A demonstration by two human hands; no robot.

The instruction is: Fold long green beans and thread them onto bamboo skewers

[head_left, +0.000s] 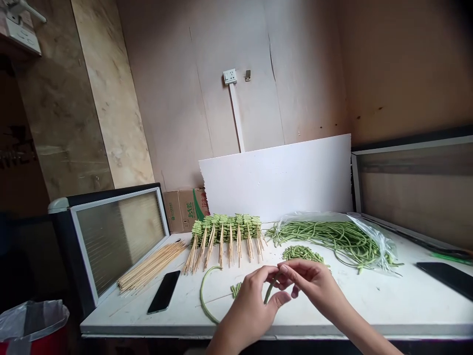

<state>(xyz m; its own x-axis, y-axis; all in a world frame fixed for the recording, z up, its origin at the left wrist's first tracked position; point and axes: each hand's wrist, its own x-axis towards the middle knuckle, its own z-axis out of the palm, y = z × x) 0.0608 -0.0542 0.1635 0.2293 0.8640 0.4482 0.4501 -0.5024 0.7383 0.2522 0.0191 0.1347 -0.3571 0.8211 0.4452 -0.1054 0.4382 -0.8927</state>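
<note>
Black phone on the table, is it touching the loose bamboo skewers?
Apart. The head view shows a strip of white table between the black phone and the bamboo skewers.

Rough wooden skewers (151,266), glossy black phone (164,292), clear plastic bag (386,246)

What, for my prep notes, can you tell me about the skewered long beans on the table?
Several bamboo skewers lie side by side in a row on the white table top. Each carries pale green long beans, folded back and forth in tight zigzags and threaded along the far part, while the bare, light-wood ends fan out toward the person. The bean sections press against their neighbours. The left hand and right hand are apart from them.
</note>
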